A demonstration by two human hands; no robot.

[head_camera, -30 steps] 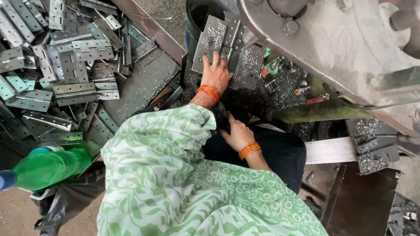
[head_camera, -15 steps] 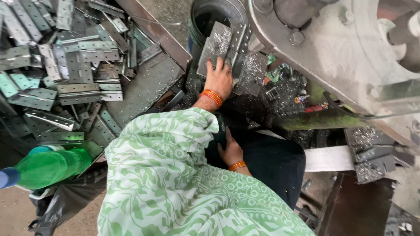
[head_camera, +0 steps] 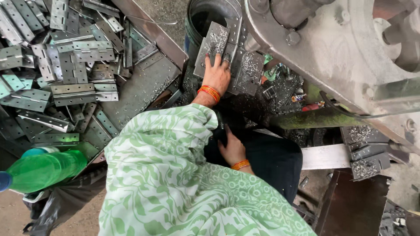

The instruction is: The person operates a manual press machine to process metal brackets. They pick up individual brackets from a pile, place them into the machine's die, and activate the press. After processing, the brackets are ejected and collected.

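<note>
Left hand (head_camera: 217,75): grip flat and spread on a shavings-covered metal plate (head_camera: 213,46), dark bucket (head_camera: 205,17) just beyond. Right hand (head_camera: 232,150): rests on dark cloth, grip unclear.

Daylight, even. Bare dusty concrete floor (head_camera: 11,214) at lower left, littered with metal shavings. Large grey machine body (head_camera: 332,48) fills upper right; possibly cast iron.

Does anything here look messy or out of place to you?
Yes. Fine metal shavings lie scattered over the flat plate under the left hand and on the plates beside it. To the left, the metal hinges lie in a jumbled heap, and a green plastic bottle lies on its side.
</note>
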